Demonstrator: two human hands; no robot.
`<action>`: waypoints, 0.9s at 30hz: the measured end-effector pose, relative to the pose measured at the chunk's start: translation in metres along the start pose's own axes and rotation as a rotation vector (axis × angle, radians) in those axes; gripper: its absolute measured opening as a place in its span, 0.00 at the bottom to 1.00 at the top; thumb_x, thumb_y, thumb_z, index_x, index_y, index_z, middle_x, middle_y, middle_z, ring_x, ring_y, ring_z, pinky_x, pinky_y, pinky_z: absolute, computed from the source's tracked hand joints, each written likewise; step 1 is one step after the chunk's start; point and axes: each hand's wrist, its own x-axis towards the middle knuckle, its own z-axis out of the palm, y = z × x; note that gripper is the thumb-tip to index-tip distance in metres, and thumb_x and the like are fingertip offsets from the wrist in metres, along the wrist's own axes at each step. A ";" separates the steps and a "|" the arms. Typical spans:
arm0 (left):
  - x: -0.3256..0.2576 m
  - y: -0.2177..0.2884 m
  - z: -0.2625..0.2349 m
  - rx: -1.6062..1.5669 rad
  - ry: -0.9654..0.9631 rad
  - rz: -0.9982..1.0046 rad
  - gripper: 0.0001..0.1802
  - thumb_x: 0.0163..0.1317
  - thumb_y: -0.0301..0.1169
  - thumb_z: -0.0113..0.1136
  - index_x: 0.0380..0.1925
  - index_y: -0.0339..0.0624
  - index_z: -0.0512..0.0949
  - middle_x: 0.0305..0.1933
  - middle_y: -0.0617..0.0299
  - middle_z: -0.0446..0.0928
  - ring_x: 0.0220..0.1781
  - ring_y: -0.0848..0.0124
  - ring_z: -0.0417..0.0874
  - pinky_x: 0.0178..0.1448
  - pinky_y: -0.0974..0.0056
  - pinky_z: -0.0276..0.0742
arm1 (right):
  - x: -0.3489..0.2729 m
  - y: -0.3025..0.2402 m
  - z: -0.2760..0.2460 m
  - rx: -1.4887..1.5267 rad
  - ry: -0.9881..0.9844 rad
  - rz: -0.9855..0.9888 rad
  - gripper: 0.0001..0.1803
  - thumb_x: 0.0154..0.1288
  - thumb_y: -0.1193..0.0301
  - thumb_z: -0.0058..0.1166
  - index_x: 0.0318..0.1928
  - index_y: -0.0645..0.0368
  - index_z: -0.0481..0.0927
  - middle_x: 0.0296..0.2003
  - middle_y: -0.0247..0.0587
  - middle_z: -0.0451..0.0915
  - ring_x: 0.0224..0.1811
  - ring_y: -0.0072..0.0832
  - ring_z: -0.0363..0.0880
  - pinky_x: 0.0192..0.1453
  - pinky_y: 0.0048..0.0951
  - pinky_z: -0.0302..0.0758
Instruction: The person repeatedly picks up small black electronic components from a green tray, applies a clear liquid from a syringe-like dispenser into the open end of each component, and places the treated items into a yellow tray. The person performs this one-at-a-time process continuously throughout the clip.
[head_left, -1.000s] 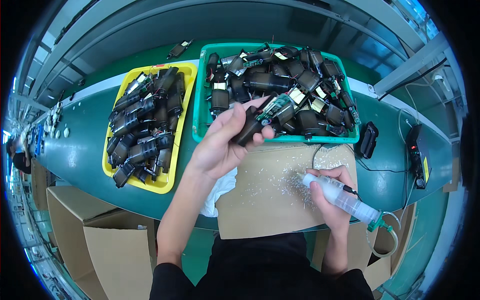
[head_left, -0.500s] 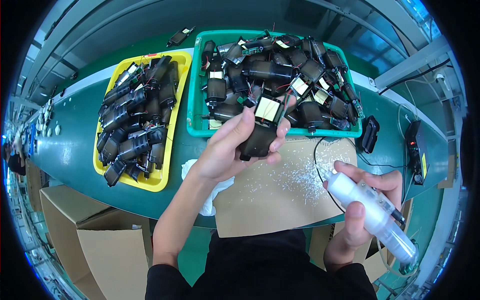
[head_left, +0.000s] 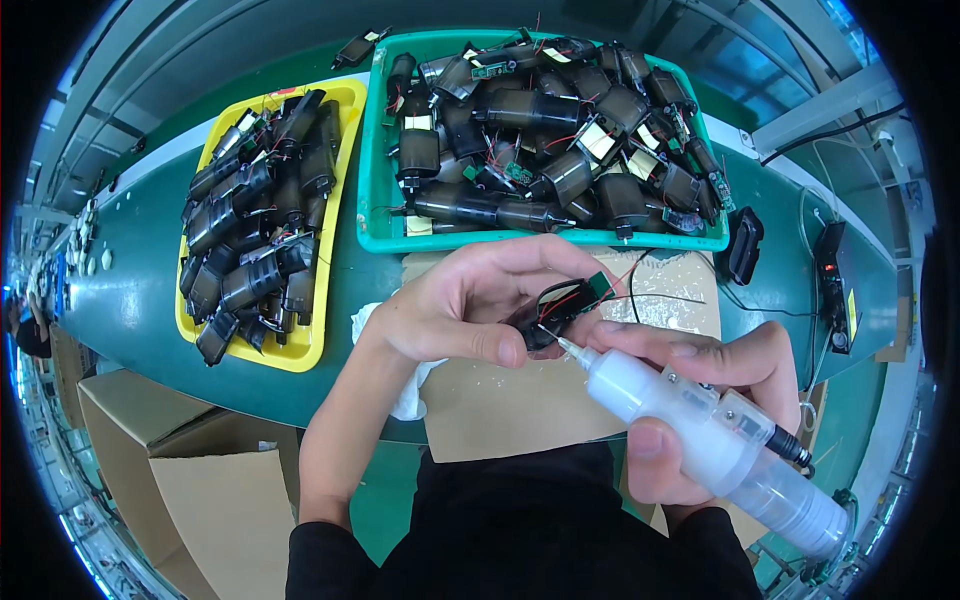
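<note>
Tilted in the fingers of my left hand [head_left: 465,310] is a small dark translucent plastic housing [head_left: 568,312], with a green circuit board and thin red and black wires at its end. My right hand [head_left: 750,362] grips a large glue syringe [head_left: 690,425] filled with white material, with a black connector on its side. The syringe's thin nozzle is at the housing's near edge; whether it touches cannot be told. Fingers of both hands nearly meet beside the housing. Under them lies a cardboard sheet [head_left: 500,415].
A green bin [head_left: 368,225] full of similar dark housings stands behind my hands. To its left is a yellow tray [head_left: 318,325] of more. A white cloth [head_left: 408,400] is by my left forearm. At right are a black part [head_left: 740,256] and a black box with cables [head_left: 832,290].
My left hand has drawn the housing down from the bin and turned it. My right hand has brought the syringe up and left, so its nozzle is now at the housing.
</note>
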 end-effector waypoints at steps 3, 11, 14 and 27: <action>0.000 -0.001 -0.003 0.030 -0.059 0.019 0.45 0.38 0.40 0.79 0.53 0.27 0.67 0.54 0.52 0.72 0.54 0.66 0.74 0.57 0.65 0.69 | 0.002 -0.004 -0.001 -0.033 -0.064 0.014 0.22 0.60 0.71 0.58 0.42 0.66 0.57 0.39 0.65 0.79 0.46 0.46 0.81 0.53 0.41 0.77; -0.001 0.001 -0.006 0.031 -0.086 -0.037 0.43 0.38 0.33 0.79 0.54 0.27 0.67 0.56 0.49 0.71 0.57 0.66 0.74 0.60 0.63 0.69 | 0.003 -0.005 -0.005 -0.096 -0.135 0.038 0.22 0.59 0.74 0.57 0.42 0.66 0.56 0.41 0.64 0.78 0.48 0.46 0.80 0.53 0.40 0.78; -0.001 0.001 -0.006 0.033 -0.094 -0.040 0.43 0.38 0.31 0.79 0.54 0.27 0.66 0.57 0.49 0.71 0.56 0.65 0.74 0.60 0.63 0.69 | 0.004 -0.006 -0.005 -0.108 -0.138 0.042 0.21 0.58 0.73 0.57 0.42 0.66 0.57 0.41 0.64 0.78 0.48 0.46 0.80 0.53 0.39 0.78; 0.003 -0.001 -0.007 0.097 -0.138 0.016 0.40 0.38 0.28 0.78 0.52 0.29 0.68 0.54 0.51 0.72 0.54 0.66 0.76 0.58 0.64 0.71 | 0.002 -0.016 -0.003 -0.118 -0.134 0.139 0.23 0.57 0.72 0.59 0.41 0.66 0.56 0.41 0.65 0.78 0.50 0.45 0.79 0.55 0.39 0.76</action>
